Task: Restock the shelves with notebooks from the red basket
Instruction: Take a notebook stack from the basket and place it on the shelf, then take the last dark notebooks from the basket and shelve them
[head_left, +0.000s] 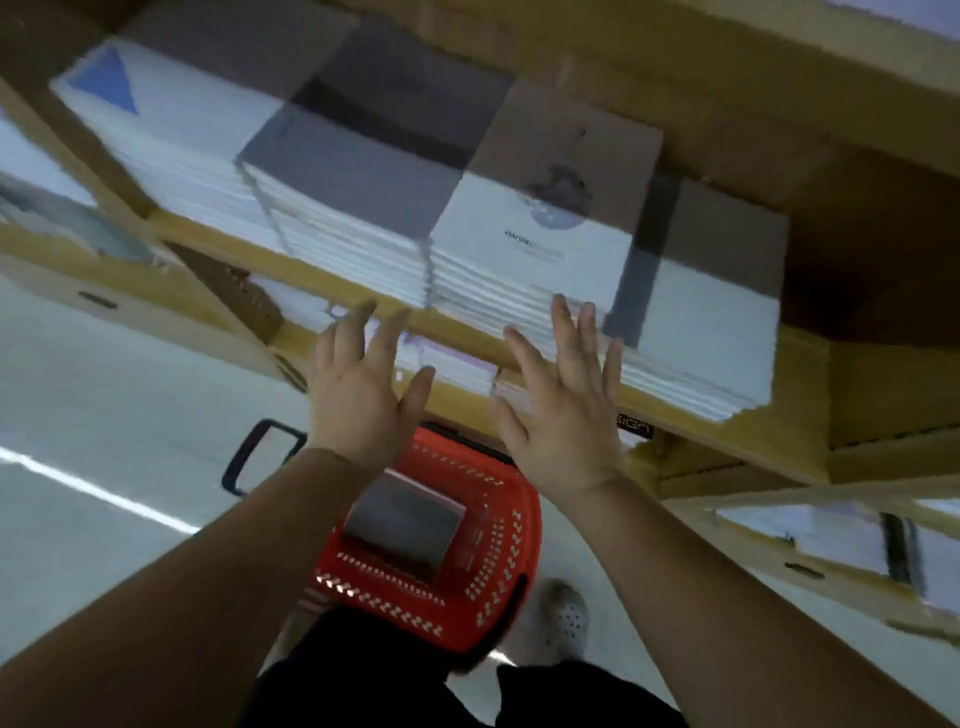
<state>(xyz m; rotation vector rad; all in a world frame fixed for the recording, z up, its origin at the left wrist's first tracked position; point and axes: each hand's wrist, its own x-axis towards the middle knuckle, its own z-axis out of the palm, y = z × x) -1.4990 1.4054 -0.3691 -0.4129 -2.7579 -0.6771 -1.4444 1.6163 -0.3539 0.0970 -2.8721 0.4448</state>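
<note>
Several stacks of notebooks lie side by side on a wooden shelf (218, 244): a white stack with a blue triangle (171, 130), a grey-covered stack (363, 171), a white stack with a round print (540, 228) and a white stack with a grey band (711, 322). My left hand (363, 384) and my right hand (561, 405) are both raised with straight, spread fingers in front of the shelf edge, holding nothing. My right fingertips reach the front of the printed stack. Below them on the floor stands the red basket (498, 561) with grey notebooks (405, 525) in it.
The basket's black handle (260, 457) sticks out to the left. Lower shelves (810, 551) with more white stock run to the right. Pale floor with a white line (98, 493) lies to the left. My shoe (566, 618) is beside the basket.
</note>
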